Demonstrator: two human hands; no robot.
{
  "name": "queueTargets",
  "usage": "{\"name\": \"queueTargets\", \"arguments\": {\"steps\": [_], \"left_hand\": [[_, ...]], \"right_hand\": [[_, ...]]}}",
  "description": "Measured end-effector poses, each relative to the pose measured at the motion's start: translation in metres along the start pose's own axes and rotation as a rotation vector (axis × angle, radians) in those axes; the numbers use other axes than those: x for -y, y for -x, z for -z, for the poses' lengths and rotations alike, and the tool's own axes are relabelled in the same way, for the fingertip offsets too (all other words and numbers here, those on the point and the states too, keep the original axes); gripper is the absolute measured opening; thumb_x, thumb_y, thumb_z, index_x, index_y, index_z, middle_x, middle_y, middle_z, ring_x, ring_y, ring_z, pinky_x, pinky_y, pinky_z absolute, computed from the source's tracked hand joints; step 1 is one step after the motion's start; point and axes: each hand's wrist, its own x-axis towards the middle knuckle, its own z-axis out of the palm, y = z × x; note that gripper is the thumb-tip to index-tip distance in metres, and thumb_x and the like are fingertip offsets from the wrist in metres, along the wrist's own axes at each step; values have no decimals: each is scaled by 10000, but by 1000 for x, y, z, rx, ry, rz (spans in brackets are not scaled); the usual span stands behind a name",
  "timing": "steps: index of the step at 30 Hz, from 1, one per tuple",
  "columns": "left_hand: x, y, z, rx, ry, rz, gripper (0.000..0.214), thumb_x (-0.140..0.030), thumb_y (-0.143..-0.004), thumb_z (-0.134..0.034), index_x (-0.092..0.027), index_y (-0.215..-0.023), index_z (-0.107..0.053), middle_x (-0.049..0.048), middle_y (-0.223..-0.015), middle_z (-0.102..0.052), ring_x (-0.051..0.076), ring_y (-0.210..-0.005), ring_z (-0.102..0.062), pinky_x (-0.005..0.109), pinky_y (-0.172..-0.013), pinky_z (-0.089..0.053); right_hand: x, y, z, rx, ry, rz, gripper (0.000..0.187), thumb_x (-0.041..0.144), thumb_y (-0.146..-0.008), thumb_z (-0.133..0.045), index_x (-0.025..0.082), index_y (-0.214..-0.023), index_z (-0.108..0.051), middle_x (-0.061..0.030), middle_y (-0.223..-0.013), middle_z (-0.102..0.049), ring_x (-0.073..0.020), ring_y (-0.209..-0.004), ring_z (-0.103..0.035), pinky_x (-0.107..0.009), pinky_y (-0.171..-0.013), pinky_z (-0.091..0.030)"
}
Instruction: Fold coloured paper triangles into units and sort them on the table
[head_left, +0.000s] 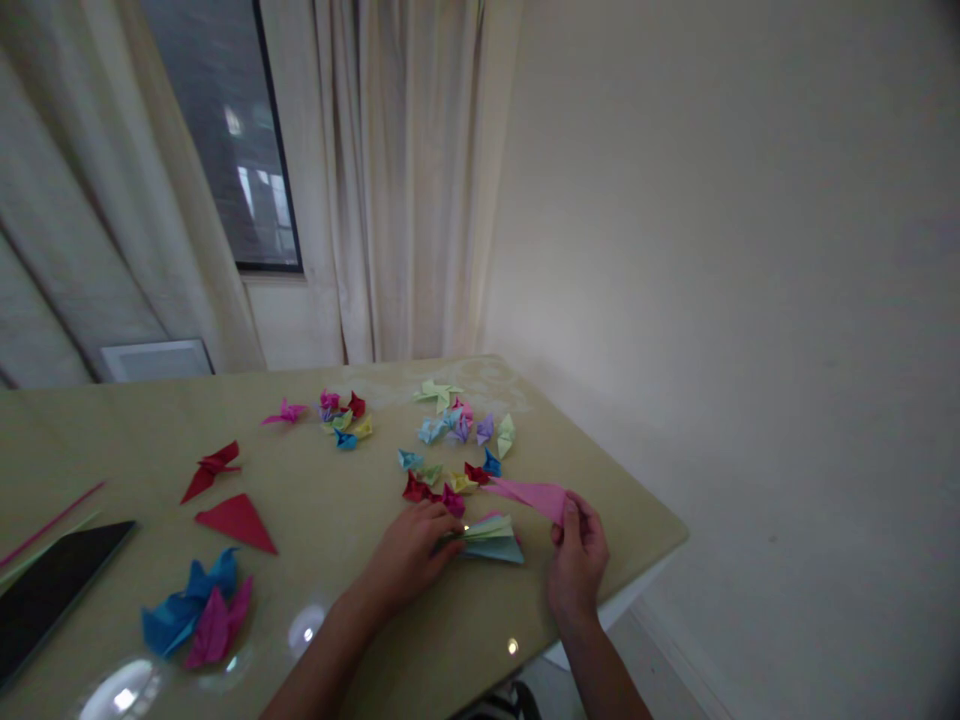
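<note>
My right hand (580,560) pinches a pink folded paper (531,494) by its wide end, and the paper's narrow point reaches left, near the small folded pieces. My left hand (415,548) closes round the left end of a fanned stack of folded papers (495,540), pale green and light blue, on the tabletop. Part of that stack is hidden under its fingers. Just beyond the left hand lies a cluster of small origami pieces in red, yellow, green and blue, among them a magenta piece (452,500).
More small origami pieces (459,427) lie farther back on the table (315,500). A red crane (213,470), a red folded triangle (238,522), blue origami (191,603) and a black tablet-like slab (64,590) are at left. The table's right edge runs beside a wall (720,300).
</note>
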Motion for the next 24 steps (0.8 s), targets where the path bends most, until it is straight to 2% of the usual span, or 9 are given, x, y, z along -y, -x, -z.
{"name": "queueTargets", "arguments": {"steps": [3,8,12,15,18,24], "left_hand": [[-1,0,2,-19,6,-14,236,-264,-1027,-531,-228,-1044,-764,81,-1064,-741,243,-1035,-658,365,-915,-489],[-1,0,1,-18,-32,10,206,-281,-942,-680,-226,-1132,-740,89,-1149,-742,272,-1106,-662,398,-956,-502],[2,0,-2,-16,-49,-13,218,-256,-941,-672,-231,-1147,-741,88,-1163,-746,272,-1112,-669,409,-970,-515],[3,-1,-4,-67,-31,-36,191,-282,-1001,-582,-230,-1071,-752,85,-1067,-753,250,-1029,-683,371,-909,-527],[3,-3,-3,-150,8,-3,276,-285,-1042,-478,-221,-995,-742,88,-1003,-745,241,-972,-682,357,-885,-523],[-1,-6,-1,-329,301,107,286,-350,-1044,-435,-206,-943,-661,79,-950,-715,224,-890,-664,326,-824,-514]], "right_hand": [[0,-1,0,-21,-17,-12,464,571,-845,-736,165,-1067,-700,61,-654,-523,-107,-567,-431,-217,-497,-317],[2,-1,-1,-26,-23,-31,476,575,-827,-751,165,-1063,-696,56,-677,-530,-104,-563,-431,-215,-490,-322],[2,0,-1,-15,-38,-48,470,568,-830,-754,172,-1077,-696,58,-677,-524,-104,-565,-430,-207,-486,-328],[1,-1,0,-27,-40,-39,481,580,-824,-756,172,-1072,-695,52,-694,-534,-101,-566,-432,-205,-484,-335],[-1,-3,0,-40,-37,-26,493,590,-824,-750,171,-1079,-694,43,-724,-550,-95,-560,-432,-207,-478,-337],[-2,-4,0,-66,-102,-53,489,559,-806,-772,175,-1099,-689,37,-772,-568,-84,-571,-426,-194,-475,-335]]}}
